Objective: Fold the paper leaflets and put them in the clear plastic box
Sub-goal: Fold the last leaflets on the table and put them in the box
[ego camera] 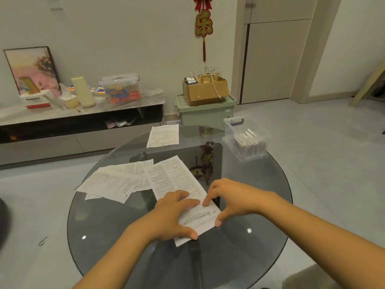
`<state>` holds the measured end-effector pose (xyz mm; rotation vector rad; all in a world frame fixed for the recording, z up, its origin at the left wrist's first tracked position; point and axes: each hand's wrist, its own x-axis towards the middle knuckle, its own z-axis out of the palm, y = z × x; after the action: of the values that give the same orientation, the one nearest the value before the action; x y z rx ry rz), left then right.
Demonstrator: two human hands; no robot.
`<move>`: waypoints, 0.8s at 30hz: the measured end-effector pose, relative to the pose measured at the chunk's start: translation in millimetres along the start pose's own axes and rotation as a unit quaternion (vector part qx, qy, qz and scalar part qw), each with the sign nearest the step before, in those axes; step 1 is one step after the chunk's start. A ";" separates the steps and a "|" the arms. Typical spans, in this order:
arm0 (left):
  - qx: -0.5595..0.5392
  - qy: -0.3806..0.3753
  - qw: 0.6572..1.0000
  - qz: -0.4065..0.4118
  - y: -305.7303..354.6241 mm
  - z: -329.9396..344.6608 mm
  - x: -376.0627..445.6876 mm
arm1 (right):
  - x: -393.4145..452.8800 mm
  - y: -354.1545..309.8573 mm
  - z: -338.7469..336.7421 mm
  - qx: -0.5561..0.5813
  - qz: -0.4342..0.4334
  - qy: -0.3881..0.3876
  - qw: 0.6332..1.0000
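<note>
On the round glass bench (260,205), both forearms are reaching in from the near edge, wrists angled inward. The left hand (175,215) is lying flat on the near end of a long leaflet (177,180), fingers extended and pressing down, its thumb at the paper's near edge. The right hand (231,197) is arching over the right edge, its grip spread, forefinger tip and thumb tip pressing the folded flap. A loose pile of leaflets (116,182) is lying to the left, a single sheet (163,135) at the far side. The clear plastic box (245,138) is sitting far right, already holding folded leaflets.
</note>
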<state>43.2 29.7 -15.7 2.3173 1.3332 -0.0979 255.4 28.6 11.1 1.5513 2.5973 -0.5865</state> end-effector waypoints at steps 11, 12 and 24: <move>-0.011 0.032 0.999 0.025 -9.3 9.3 1.3 | 4.7 5.7 15.0 0.048 -0.017 0.048 0.998; -0.014 0.043 0.999 0.026 -11.1 10.8 1.7 | 4.0 6.1 15.5 0.051 -0.019 0.040 0.998; -0.192 -0.023 0.978 0.074 -2.1 -11.7 -10.7 | 0.1 7.3 -1.2 0.167 -0.031 0.054 0.984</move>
<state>33.9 26.9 -3.0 2.0611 1.0459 0.1416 261.8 32.2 10.0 1.6334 2.7465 -1.0186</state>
